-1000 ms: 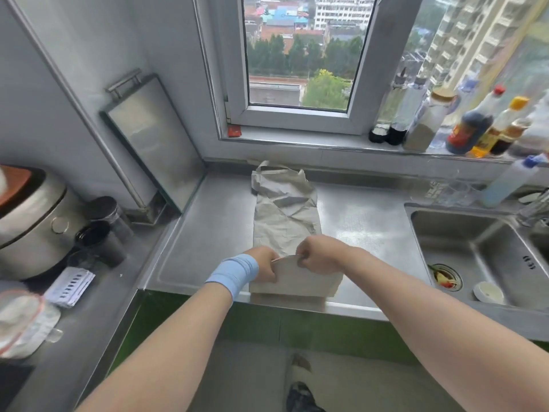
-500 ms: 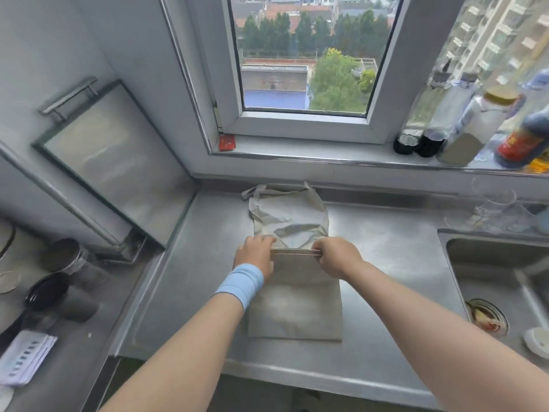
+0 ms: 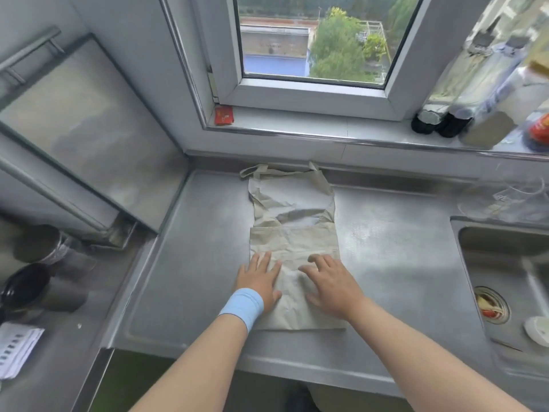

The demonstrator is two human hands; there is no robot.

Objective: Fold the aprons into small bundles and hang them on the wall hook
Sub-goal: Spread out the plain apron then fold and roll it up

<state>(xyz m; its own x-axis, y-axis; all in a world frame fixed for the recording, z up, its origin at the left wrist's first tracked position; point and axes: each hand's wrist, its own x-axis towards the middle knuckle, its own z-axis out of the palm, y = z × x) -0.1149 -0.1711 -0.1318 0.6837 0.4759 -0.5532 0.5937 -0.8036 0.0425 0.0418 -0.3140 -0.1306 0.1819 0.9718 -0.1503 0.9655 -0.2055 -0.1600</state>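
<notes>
Head cam: I'm pressing my left hand [image 3: 260, 281] and right hand [image 3: 333, 287], fingers spread flat, on the near end of the apron [image 3: 294, 242]. It's lying lengthwise on the tabletop [image 3: 193, 263], running away toward the window [image 3: 312, 92].

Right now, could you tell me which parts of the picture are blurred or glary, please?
Head view: the sill bottles at right smear with motion blur; daylight through the window puts pale glare on the counter right of the apron; the wide lens bows its frame; left hand and right hand, flat on the apron, look sharp.
</notes>
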